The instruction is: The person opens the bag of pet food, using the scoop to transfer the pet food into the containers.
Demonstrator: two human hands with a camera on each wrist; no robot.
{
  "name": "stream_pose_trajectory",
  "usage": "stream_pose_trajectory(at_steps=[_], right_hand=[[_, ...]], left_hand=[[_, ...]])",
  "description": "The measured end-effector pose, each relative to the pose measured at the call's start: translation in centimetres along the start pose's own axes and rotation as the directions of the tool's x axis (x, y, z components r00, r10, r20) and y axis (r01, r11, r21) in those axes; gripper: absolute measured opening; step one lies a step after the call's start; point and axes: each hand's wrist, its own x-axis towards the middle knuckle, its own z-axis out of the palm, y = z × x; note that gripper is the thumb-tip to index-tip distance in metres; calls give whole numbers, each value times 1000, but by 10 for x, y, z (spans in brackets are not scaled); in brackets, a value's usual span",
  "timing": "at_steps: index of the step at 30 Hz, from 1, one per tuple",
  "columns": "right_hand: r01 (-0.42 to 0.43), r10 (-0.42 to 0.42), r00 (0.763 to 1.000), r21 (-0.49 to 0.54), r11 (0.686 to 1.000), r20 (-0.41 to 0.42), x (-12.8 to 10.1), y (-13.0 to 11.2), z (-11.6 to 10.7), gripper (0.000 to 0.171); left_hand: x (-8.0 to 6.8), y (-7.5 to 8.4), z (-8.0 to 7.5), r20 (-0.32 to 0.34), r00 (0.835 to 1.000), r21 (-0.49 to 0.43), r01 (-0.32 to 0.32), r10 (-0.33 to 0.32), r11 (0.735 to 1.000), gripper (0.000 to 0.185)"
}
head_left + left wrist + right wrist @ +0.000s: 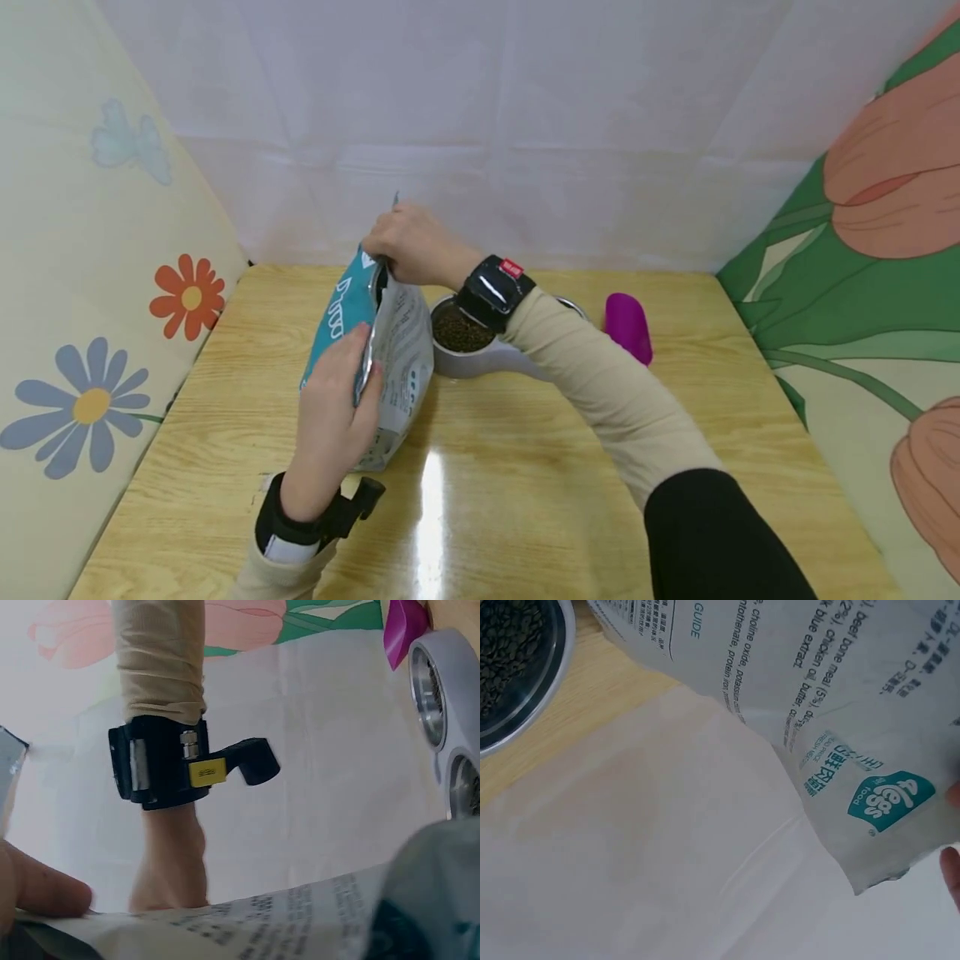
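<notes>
A teal and white pet food bag (401, 367) stands on the table, its top edge partly parted. My left hand (333, 408) pinches the near end of that edge, thumb on the printed white side and fingers on the teal side. At the far end, my right hand (420, 246) grips the top edge. The right wrist view shows the bag's printed back (780, 697) and only bits of the right fingers (951, 874). Right of the bag is a white double bowl (480, 362) with brown kibble (453, 333) in its left dish; my right forearm covers much of the other dish.
A purple scoop (628, 325) lies right of the bowl. White cloth (600, 125) hangs behind the wooden table (510, 467), and flower-printed panels (90, 408) stand at both sides. My right arm crosses above the bowl.
</notes>
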Motion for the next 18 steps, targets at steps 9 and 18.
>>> stream_pose_trajectory(at_steps=[9,18], right_hand=[[77,-77,996,22,997,39,0,-11,-7,26],[4,2,996,-62,998,86,5,-15,-3,22]], left_hand=[[8,18,-12,-120,993,342,49,-8,939,17],[10,18,-10,-112,994,372,38,4,927,20]])
